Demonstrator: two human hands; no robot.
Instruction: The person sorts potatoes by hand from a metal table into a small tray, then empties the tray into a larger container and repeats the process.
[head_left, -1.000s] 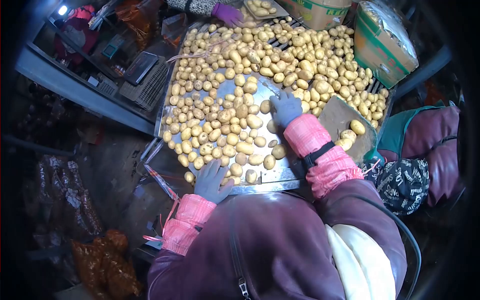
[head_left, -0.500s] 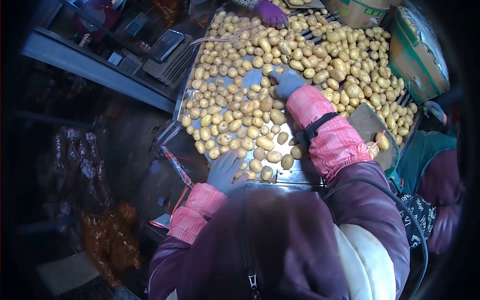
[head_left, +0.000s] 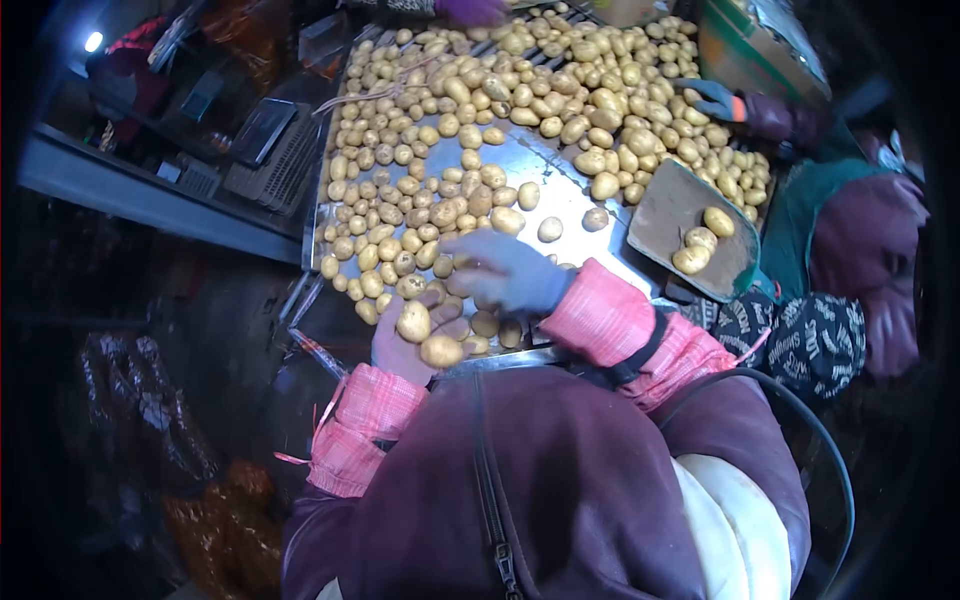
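Observation:
Many potatoes [head_left: 400, 206] lie spread over a shiny metal table [head_left: 565, 200]. At the table's near edge my left hand [head_left: 408, 335], in a pale glove, is turned palm up. Its fingers curl around a potato [head_left: 413, 321], and another potato [head_left: 441, 351] rests against the palm side. My right hand [head_left: 508, 272], in a grey-blue glove, is just to the right, low over the near potatoes. Its fingers are smeared by motion, and whether they hold anything is not visible.
A scoop [head_left: 650, 232] with several potatoes lies on the right. A co-worker's gloved hand [head_left: 710, 100] touches the pile there, and a purple glove [head_left: 474, 10] is at the top. A carton [head_left: 750, 50] stands at the upper right. A metal beam [head_left: 160, 205] runs along the left.
My left hand has turned palm up and taken potatoes. My right hand has come back from the pile to beside it. The view has shifted, and the co-worker's right-side hand now reaches the pile.

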